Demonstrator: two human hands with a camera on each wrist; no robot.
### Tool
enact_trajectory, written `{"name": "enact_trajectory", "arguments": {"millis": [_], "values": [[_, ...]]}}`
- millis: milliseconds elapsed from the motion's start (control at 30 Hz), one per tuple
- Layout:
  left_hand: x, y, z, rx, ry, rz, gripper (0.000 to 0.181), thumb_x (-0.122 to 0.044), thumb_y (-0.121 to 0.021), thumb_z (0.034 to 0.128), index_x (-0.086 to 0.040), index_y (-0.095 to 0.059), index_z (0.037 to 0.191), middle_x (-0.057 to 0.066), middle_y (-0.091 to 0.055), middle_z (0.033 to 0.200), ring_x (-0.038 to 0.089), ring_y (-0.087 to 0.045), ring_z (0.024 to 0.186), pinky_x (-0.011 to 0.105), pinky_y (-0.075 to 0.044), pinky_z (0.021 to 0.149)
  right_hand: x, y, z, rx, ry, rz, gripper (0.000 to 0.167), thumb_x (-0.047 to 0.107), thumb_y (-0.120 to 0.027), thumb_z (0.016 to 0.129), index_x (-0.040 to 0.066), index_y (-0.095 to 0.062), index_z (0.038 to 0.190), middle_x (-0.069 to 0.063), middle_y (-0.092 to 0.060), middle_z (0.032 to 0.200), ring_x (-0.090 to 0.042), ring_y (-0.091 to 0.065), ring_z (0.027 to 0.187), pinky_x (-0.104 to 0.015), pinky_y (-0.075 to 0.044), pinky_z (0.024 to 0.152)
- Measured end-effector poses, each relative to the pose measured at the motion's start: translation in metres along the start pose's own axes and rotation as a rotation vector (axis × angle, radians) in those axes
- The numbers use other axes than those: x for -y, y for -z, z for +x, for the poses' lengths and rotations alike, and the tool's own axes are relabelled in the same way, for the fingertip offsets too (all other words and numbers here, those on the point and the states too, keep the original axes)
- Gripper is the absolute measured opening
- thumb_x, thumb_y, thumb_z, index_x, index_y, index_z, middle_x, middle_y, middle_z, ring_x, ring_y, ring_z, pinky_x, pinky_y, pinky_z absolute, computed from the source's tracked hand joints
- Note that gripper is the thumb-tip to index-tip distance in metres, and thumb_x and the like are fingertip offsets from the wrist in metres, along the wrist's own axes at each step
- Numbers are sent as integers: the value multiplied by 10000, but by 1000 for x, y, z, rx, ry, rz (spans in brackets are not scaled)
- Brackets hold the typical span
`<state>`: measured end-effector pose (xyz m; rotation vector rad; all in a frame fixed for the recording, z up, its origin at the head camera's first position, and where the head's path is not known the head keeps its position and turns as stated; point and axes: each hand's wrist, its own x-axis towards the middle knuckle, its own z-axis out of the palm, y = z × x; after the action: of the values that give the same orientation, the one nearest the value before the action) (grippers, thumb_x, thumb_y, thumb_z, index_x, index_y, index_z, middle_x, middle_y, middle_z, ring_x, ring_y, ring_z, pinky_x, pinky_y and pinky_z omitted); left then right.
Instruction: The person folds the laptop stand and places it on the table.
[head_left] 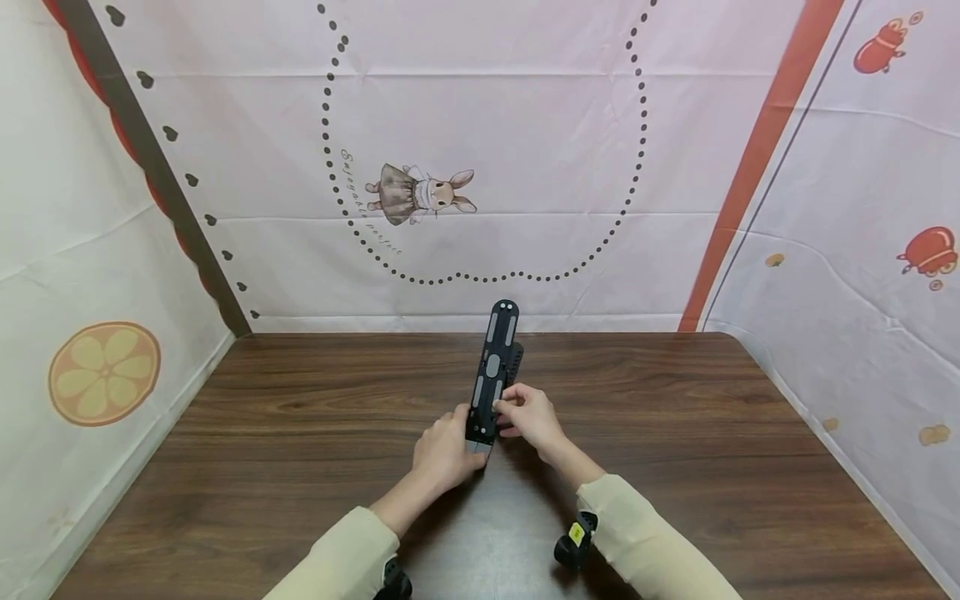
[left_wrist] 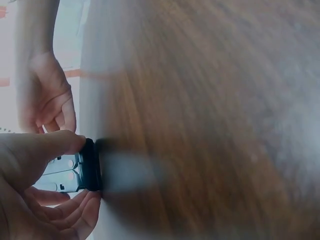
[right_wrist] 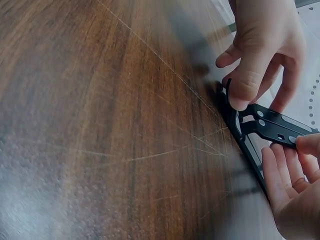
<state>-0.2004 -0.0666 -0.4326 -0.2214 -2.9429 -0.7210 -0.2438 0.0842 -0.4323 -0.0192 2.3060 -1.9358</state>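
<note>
Pale yellow sleeves (head_left: 660, 542) come in from the bottom edge of the head view, one on each side of the middle. White printed cloth (head_left: 525, 108) fills the top and both sides, and below it spreads a dark wood-grain surface (head_left: 322, 400), with thin scratches showing in the right wrist view. An orange slice (head_left: 104, 373) is printed on the cloth at left. Just below the middle of the frame, a black folding stand (head_left: 492, 367) with grey pads is held at a slant, its top overlapping the cloth; whether it touches the surface I cannot tell. At its lower end the left hand (head_left: 442, 450) grips, thumb on one side and fingers on the other; the right hand (head_left: 534, 419) pinches a black arm at its right side, thumb against fingertips. A rabbit in a skirt (head_left: 420, 194) is printed sideways, upper middle. Black wrist cameras (head_left: 573, 543) show beside the cuffs. Curving sideways lettering (head_left: 349, 185) left of the rabbit seems to read "Enjoyable perfect". On the right camera, a small yellow sticker (head_left: 577, 534) has marks too small to read.
</note>
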Motion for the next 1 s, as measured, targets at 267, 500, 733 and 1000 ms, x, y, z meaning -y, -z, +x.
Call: {"name": "enact_trajectory", "arguments": {"millis": [267,500,733,1000], "values": [[8,7,0,28,-26,-16,670,-248,-799,649,-86,-534,1243,67,-641,922,218,-625,775,352,-479,552,0,0,-2,31,-12,-3,122,93,-598,877,-6,-592,948,-111,-648,866,-244,-668,760,-398,-553,644],[17,9,2,31,-61,-18,595,-224,-785,663,-75,-565,1196,31,-640,904,169,-605,771,326,-471,565,-1,0,-2,78,-5,-5,133,116,-591,887,0,-585,950,-111,-657,882,-258,-673,770,-398,-553,641],[25,11,2,25,-76,-31,596,-174,-777,659,-110,-574,1216,38,-646,927,166,-586,773,325,-457,583,-1,0,-4,121,29,-27,142,121,-565,908,-8,-571,968,-124,-661,899,-293,-670,803,-399,-553,636],[33,15,4,30,-90,-30,608,-135,-773,655,-125,-574,1229,44,-644,918,154,-569,762,333,-464,614,18,6,-18,142,106,-110,206,120,-539,925,-53,-576,1032,-244,-638,975,-389,-637,863,-461,-539,675]]}}
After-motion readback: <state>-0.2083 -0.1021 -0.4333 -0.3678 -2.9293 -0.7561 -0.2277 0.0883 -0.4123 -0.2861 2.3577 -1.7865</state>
